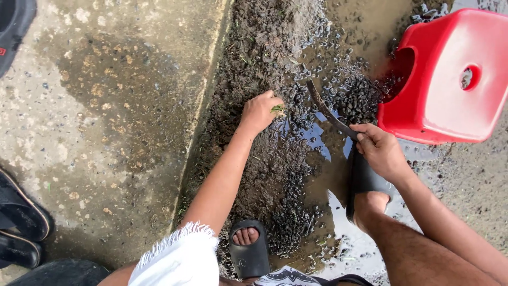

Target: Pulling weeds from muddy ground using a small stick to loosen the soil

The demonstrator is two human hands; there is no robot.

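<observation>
Frayed white shorts hem (177,254) sits closest to the lens at 6 o'clock, w/ a black slide (248,251) on one foot just right of it and a second slide (365,180) under the other foot at 4 o'clock.

Risks: the mud (264,159) is wet and pooled w/ water (317,140), so footing on the slides could slip if weight shifts. The blade curves toward the left hand's side; a hard pull could swing the tip at those fingers, since both hands work the same patch, only a short gap apart. Judged, not seen: snails could scatter back into the water if scraped too fast.

Left hand (260,111), near centre, is closed loosely, fingertips pinching a small green bit (277,109) and resting on the mud. Right hand (380,151), at 3 o'clock, is clamped on the handle of a curved dark blade (324,108), prob. a sickle, tip pointing to 11 o'clock.

Snails (357,100): small, dark, rounded, glossy wet, heaped thickest at 1 o'clock just beside the red stool (450,106), w/ a looser trail running down to 6 o'clock (293,217). Concrete slab (106,106) lies to 9 o'clock, damp and stained; dark shoes (21,222) at its lower edge.
</observation>
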